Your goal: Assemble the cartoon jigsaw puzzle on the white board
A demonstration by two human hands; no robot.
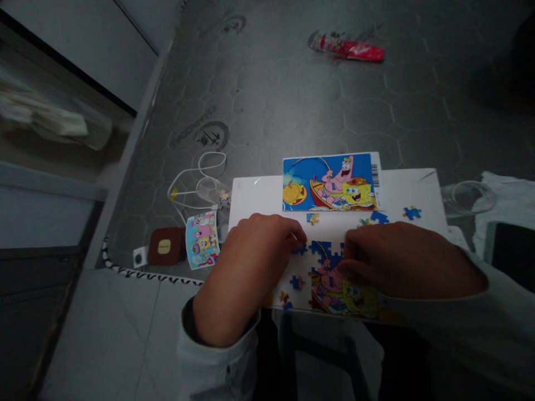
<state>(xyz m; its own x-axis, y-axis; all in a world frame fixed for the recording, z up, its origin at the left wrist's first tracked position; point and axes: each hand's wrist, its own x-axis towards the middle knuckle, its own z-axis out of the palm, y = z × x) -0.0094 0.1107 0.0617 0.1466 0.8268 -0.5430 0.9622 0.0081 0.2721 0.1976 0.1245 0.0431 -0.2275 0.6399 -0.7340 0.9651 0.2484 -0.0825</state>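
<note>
My left hand [267, 242] is closed, its fingertips on a small blue puzzle piece [301, 250] left of the partly joined jigsaw puzzle [328, 278]. My right hand [393, 256] is pinched at the puzzle's right part; whatever its fingers hold is hidden. The joined part shows a pink starfish figure, a yellow sponge figure and blue background. Loose pieces lie around it: a blue-and-pink piece [297, 283], a multicoloured piece [285, 300], a yellow-and-blue piece [312, 219] and blue pieces [412, 212] at the right. The picture card [330, 182] lies behind.
Everything rests on a white box top [254, 195]. Left on the floor are a cartoon card [203, 239], a brown box [166, 246] and a white cable [184, 172]. A clear cup [472, 197] stands right; a red wrapper [351, 49] lies farther off. A stool [317, 348] is below.
</note>
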